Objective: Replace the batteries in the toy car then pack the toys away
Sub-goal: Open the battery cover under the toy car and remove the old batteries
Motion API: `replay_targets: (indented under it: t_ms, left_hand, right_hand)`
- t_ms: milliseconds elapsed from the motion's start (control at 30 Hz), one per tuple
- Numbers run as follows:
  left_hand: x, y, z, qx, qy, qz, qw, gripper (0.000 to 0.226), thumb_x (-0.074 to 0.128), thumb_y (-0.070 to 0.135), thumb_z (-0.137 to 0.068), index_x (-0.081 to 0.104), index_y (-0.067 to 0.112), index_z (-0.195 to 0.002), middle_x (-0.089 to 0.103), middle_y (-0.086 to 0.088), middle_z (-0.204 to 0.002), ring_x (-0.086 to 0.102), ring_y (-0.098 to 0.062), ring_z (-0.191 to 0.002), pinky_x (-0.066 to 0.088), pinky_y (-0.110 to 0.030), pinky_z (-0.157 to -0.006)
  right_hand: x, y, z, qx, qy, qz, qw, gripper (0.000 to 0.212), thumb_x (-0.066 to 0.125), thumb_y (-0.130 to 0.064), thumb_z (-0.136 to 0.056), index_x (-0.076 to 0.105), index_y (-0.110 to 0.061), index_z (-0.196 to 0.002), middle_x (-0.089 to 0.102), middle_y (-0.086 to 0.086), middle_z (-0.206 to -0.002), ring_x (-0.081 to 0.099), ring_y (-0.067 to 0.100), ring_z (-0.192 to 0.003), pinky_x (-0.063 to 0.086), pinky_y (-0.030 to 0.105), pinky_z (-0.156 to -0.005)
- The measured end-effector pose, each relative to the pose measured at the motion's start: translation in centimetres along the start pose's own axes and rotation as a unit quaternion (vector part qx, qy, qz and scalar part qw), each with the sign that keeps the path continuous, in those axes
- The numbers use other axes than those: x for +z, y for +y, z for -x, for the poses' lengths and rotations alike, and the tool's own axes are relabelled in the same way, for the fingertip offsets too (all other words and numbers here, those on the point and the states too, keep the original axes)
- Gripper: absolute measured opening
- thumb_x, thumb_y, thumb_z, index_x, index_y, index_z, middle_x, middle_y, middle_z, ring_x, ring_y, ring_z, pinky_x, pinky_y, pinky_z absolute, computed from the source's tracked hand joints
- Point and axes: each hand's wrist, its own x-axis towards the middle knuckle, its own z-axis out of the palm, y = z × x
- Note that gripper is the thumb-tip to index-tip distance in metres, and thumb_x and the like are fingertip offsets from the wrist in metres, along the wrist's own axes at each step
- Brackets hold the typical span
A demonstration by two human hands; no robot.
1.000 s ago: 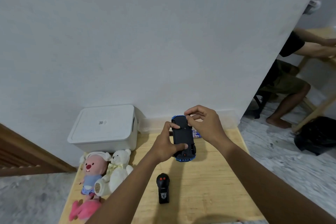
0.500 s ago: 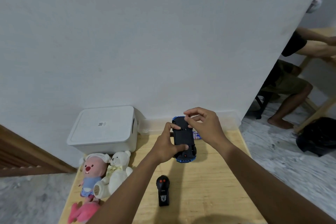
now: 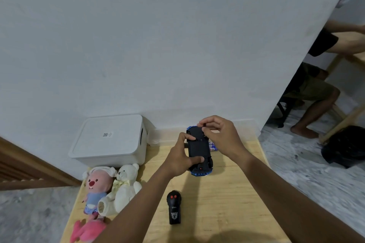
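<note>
A blue toy car (image 3: 198, 150) is held upside down above the wooden table (image 3: 223, 199), its black underside facing me. My left hand (image 3: 178, 159) grips its left side, thumb across the near end of the underside. At the car's far end my right hand (image 3: 221, 134) has its fingers curled, thumb and forefinger pinching at the underside. Several blue-and-white batteries (image 3: 213, 145) lie on the table just behind the car, partly hidden by my right hand.
A black remote control (image 3: 174, 207) lies on the table near me. Plush toys sit at the left: a pink beaver (image 3: 96, 185), a white bear (image 3: 124, 187) and a pink one (image 3: 87, 231). A white lidded box (image 3: 110, 140) stands against the wall. A person sits at the right.
The hands and the car have stayed almost in place. My right fingertips have shifted slightly at the car's far end.
</note>
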Motion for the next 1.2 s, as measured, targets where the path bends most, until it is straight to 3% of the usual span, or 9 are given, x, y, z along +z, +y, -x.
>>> replay_targets:
  t_ms: [133,233,333,500,633,767,933,1067,1200]
  left_hand:
    - [0.1,-0.2,-0.1,-0.001,0.002,-0.006,1.000,0.062,0.088,0.015,-0.078,0.044,0.034,-0.116,0.058,-0.005,-0.122,0.064,-0.032,-0.112,0.064,-0.053,-0.074]
    - [0.1,-0.4,-0.2,0.000,0.003,-0.012,1.000,0.061,0.087,0.015,-0.079,0.044,0.037,-0.115,0.057,-0.003,-0.123,0.064,-0.031,-0.112,0.064,-0.053,-0.075]
    - [0.0,-0.6,-0.1,0.001,0.008,-0.015,1.000,0.060,0.087,0.014,-0.079,0.044,0.037,-0.114,0.056,-0.002,-0.124,0.065,-0.032,-0.112,0.064,-0.052,-0.075]
    - [0.0,-1.5,0.7,0.007,0.019,-0.017,1.000,0.058,0.086,0.012,-0.081,0.044,0.033,-0.115,0.055,0.000,-0.127,0.062,-0.029,-0.115,0.064,-0.050,-0.078]
    - [0.1,-2.8,1.3,-0.002,0.029,-0.017,0.999,0.058,0.085,0.010,-0.082,0.043,0.028,-0.118,0.054,0.001,-0.127,0.061,-0.026,-0.116,0.064,-0.047,-0.079]
    - [0.3,-4.2,1.7,-0.012,0.031,-0.013,0.999,0.059,0.085,0.010,-0.081,0.043,0.030,-0.117,0.057,0.000,-0.124,0.061,-0.024,-0.117,0.064,-0.046,-0.080]
    - [0.7,-5.1,1.9,-0.024,0.029,-0.012,0.999,0.059,0.085,0.010,-0.082,0.042,0.027,-0.120,0.057,0.001,-0.123,0.063,-0.019,-0.113,0.064,-0.048,-0.081]
    - [0.9,-5.4,1.6,-0.026,0.019,-0.019,0.999,0.059,0.085,0.012,-0.081,0.042,0.031,-0.117,0.057,-0.001,-0.125,0.065,-0.020,-0.112,0.064,-0.048,-0.081]
    - [1.3,-5.2,1.3,-0.017,0.012,-0.020,1.000,0.062,0.085,0.013,-0.079,0.041,0.030,-0.119,0.060,-0.004,-0.122,0.065,-0.026,-0.113,0.064,-0.049,-0.080]
  right_hand:
    - [-0.8,-0.2,-0.4,0.018,0.057,-0.080,0.995,0.019,0.068,-0.008,-0.093,0.075,-0.023,-0.103,0.078,-0.008,-0.099,0.073,0.010,-0.094,0.058,0.029,-0.087]
    - [-1.7,1.7,-1.0,0.066,0.118,-0.084,0.987,0.023,0.069,-0.014,-0.093,0.077,-0.032,-0.105,0.072,-0.005,-0.098,0.071,0.017,-0.077,0.059,0.029,-0.077]
    - [-1.8,6.1,-0.6,0.138,0.081,0.028,0.987,0.026,0.069,-0.013,-0.090,0.076,-0.031,-0.108,0.070,-0.003,-0.089,0.066,0.015,-0.075,0.056,0.029,-0.070]
    - [0.1,14.1,2.3,0.267,0.001,0.156,0.951,0.022,0.071,-0.006,-0.081,0.079,-0.013,-0.100,0.076,0.001,-0.097,0.066,0.012,-0.080,0.043,0.007,-0.055]
    - [2.0,17.6,3.8,0.309,-0.041,0.214,0.926,0.022,0.073,-0.008,-0.078,0.075,-0.029,-0.073,0.078,0.002,-0.089,0.072,0.017,-0.079,0.052,0.017,-0.057]
    - [2.9,19.4,4.4,0.274,-0.045,0.257,0.926,0.015,0.078,-0.015,-0.072,0.075,-0.029,-0.073,0.076,-0.002,-0.083,0.072,0.021,-0.082,0.059,0.035,-0.076]
    - [2.2,18.9,5.1,0.247,-0.007,0.209,0.946,0.023,0.079,-0.015,-0.077,0.069,-0.029,-0.093,0.066,-0.009,-0.081,0.068,0.020,-0.084,0.054,0.030,-0.075]
    - [1.4,14.5,4.6,0.113,0.100,0.135,0.979,0.020,0.072,-0.018,-0.089,0.071,-0.029,-0.106,0.064,-0.010,-0.084,0.063,0.002,-0.071,0.046,0.016,-0.064]
    - [1.1,10.5,4.0,0.027,-0.020,0.154,0.988,0.027,0.072,-0.028,-0.089,0.070,-0.040,-0.113,0.060,-0.012,-0.095,0.060,0.007,-0.073,0.048,0.014,-0.071]
